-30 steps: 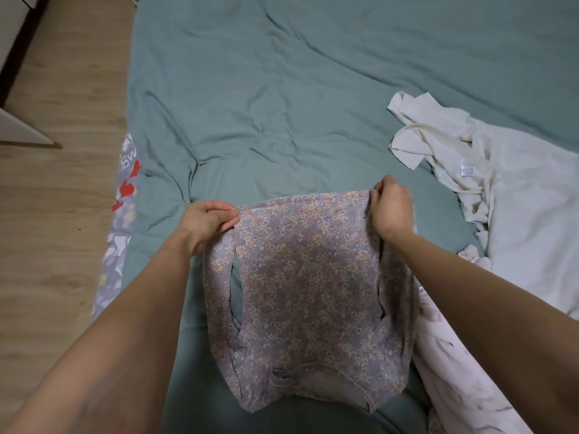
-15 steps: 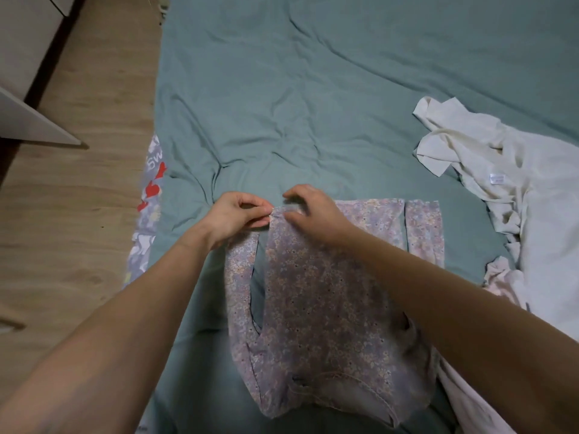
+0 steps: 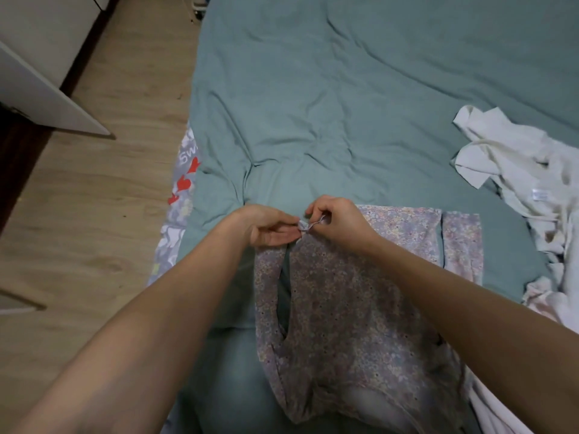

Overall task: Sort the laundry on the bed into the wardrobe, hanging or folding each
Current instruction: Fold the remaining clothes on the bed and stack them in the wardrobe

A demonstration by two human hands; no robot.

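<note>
Hands, left hand [image 3: 269, 225] and right hand [image 3: 336, 219], pinch floral garment [image 3: 360, 296] strap on bed [image 3: 313, 104]; folding underway, next fold sides inward.

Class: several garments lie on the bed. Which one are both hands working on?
The floral garment, purple-patterned, with both hands pinching its top edge; the cream garment lies untouched at the right.
</note>
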